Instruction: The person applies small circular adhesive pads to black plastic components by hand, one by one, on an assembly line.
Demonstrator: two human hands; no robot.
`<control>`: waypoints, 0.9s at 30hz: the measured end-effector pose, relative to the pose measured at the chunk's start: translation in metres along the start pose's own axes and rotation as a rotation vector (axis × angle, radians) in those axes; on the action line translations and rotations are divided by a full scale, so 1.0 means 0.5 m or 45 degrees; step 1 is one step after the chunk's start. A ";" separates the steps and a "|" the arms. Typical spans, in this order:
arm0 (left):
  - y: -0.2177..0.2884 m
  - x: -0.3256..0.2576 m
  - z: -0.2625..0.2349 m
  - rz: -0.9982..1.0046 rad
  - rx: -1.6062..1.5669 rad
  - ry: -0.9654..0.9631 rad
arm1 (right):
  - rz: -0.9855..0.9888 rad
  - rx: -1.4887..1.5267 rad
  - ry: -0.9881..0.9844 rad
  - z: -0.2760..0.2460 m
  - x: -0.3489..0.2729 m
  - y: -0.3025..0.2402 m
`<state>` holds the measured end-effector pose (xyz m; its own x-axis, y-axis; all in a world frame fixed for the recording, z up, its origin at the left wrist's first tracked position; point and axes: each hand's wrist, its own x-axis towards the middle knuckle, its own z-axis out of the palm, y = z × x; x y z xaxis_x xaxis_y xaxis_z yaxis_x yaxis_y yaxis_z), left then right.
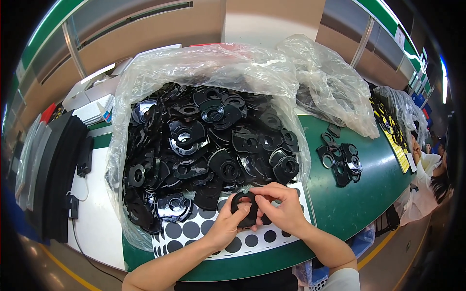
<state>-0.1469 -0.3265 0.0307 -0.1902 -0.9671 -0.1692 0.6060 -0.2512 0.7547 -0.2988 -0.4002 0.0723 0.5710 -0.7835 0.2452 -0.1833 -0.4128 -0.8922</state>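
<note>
Through the head camera I am seeing a factory workshop: a plastic bag (218, 60) of identical black parts (187, 138) is lying open on a green table (378, 165), dotted sheets (251, 240) are lining its near edge, a co-worker (428, 167) is showing past its right edge, and yellow lines (379, 249) are marking the floor (415, 237).

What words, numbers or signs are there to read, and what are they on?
Nothing I can read out.
White notice, upper right: too small to read.
Blue patch, left: too small to read.
Held black part: no writing I can make out.
Black-dotted sheet: just dots, no words visible.
</note>
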 end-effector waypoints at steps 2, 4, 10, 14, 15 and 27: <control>0.001 -0.002 0.004 -0.022 -0.004 0.014 | 0.227 0.259 -0.010 0.002 0.001 0.000; 0.002 -0.005 0.007 -0.045 -0.009 0.027 | 0.213 0.303 -0.010 0.002 0.003 0.006; 0.008 -0.009 0.014 -0.056 0.034 0.015 | 0.338 0.381 -0.032 0.000 0.005 0.002; 0.009 -0.007 0.016 -0.060 0.095 0.024 | 0.358 0.317 -0.018 0.000 0.007 0.003; 0.009 -0.006 0.016 -0.058 0.133 0.018 | 0.359 0.316 -0.015 0.000 0.008 0.002; 0.001 -0.007 0.012 -0.016 0.261 -0.090 | 0.337 0.102 0.101 0.006 -0.002 0.001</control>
<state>-0.1504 -0.3231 0.0355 -0.2551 -0.9567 -0.1400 0.4346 -0.2428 0.8673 -0.2972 -0.3983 0.0704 0.4470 -0.8942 0.0258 -0.2520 -0.1535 -0.9555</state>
